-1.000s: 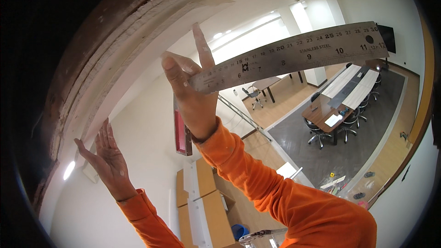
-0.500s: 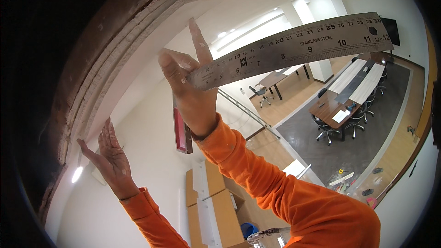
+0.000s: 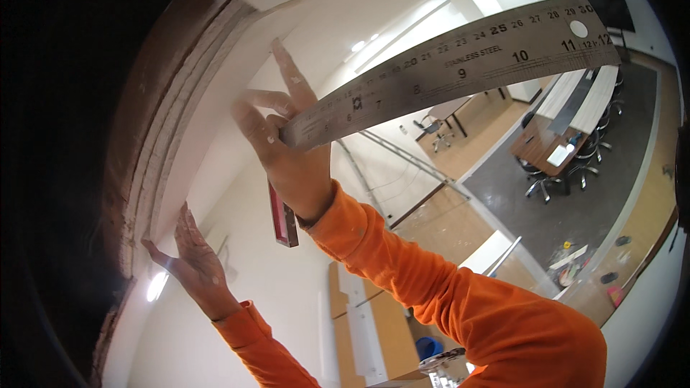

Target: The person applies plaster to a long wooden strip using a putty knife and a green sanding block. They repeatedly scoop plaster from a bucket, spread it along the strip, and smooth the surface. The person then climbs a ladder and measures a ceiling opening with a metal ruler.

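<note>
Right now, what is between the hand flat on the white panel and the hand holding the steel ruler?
In the head view, only bare white panel and wall lie between left hand and right hand gripping the steel ruler.

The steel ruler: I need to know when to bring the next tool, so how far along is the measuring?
Done: the right hand has the steel ruler raised by one end, and the left hand lies flat on the white board by its layered edge. In hand: the ruler juts into open air. Left: laying it against the board; no mark shows.
</note>
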A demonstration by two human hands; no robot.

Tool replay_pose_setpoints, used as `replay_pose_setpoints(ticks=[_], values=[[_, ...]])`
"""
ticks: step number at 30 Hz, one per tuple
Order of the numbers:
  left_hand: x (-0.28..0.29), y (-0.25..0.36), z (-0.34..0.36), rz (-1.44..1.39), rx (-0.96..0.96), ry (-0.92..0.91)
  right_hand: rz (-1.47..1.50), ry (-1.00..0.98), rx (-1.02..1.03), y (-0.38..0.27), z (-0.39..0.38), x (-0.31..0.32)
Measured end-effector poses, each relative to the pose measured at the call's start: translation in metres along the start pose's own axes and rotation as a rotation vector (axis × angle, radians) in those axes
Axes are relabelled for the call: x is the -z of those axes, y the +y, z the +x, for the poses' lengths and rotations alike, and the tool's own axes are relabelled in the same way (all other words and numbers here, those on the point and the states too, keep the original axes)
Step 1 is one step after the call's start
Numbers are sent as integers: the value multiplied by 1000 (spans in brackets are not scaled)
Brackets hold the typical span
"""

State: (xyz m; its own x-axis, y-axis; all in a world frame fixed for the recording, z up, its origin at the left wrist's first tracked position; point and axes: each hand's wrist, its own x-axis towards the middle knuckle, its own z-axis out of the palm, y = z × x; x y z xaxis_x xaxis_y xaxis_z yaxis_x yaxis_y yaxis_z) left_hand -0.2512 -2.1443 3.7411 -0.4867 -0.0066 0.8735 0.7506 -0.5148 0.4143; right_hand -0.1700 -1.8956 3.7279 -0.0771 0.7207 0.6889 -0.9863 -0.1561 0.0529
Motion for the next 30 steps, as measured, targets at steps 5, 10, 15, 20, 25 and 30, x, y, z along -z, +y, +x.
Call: replay_pose_setpoints(ticks=[5,10,15,20,25,30], values=[[-12,1,-24,-170,26,-15,64,38,-88,-24,11,17],[-80,-16,-52,-188,-58,62,92,122,54,-14,37,41],[-76,-29,-54,-370,32,-13,149,58,-114,-14,51,69],[-99,-36,-59,-420,118,106,219,41,-113,-5,64,89],[-63,-35,-47,-206,95,30,251,-14,-145,-8,66,97],[-82,-42,-60,-309,115,57,214,-137,-247,-8,67,108]])
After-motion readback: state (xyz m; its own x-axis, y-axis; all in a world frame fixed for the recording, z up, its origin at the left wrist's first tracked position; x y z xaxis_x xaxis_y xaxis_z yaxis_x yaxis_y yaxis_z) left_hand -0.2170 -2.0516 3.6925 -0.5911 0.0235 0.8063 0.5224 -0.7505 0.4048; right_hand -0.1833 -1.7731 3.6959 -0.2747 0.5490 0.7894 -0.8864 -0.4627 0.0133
